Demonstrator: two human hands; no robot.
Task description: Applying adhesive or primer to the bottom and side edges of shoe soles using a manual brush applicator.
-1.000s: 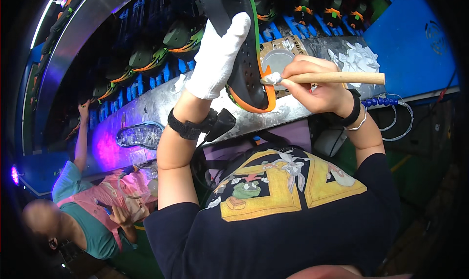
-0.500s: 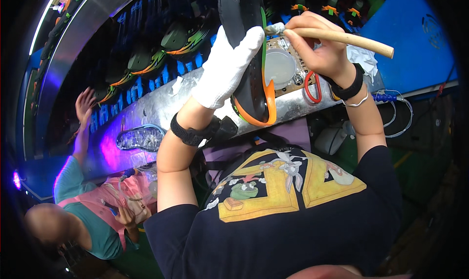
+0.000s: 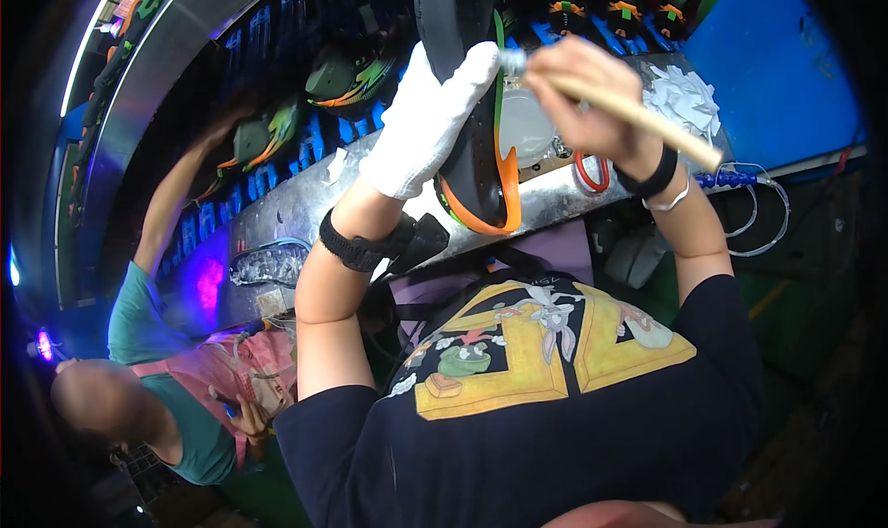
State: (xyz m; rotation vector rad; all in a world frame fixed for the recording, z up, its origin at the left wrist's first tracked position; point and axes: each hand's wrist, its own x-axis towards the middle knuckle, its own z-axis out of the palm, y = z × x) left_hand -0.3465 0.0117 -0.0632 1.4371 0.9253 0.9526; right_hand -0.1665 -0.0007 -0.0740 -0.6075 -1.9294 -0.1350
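Observation:
My left hand (image 3: pixel 418 126), in a white glove, is closed around a black shoe sole (image 3: pixel 481 172) with an orange and green edge. The sole stands lengthwise in front of me, its orange-rimmed end toward my body. Blurred by motion, my right hand (image 3: pixel 592 98) grips a brush by its pale wooden handle (image 3: pixel 680 138). The brush's wrapped, greyish head (image 3: pixel 514 61) is at the sole's right edge, close to my gloved thumb; whether it touches cannot be made out. Below my right hand sits a round, shallow translucent dish (image 3: pixel 527 126), partly covered by the hand.
A red ring-shaped thing (image 3: pixel 592 175) lies on the metal bench (image 3: pixel 370 186). White paper scraps (image 3: pixel 683 101) are heaped at right, near a blue panel (image 3: pixel 777 56). Shoes (image 3: pixel 347 79) stand on blue supports behind the bench. At left, a co-worker's arm (image 3: pixel 171 200) reaches toward them.
My right hand has shifted slightly left with the brush, whose handle now slopes down more steeply. My left hand and the sole stay nearly still. The co-worker's arm has stretched farther toward the shoes.

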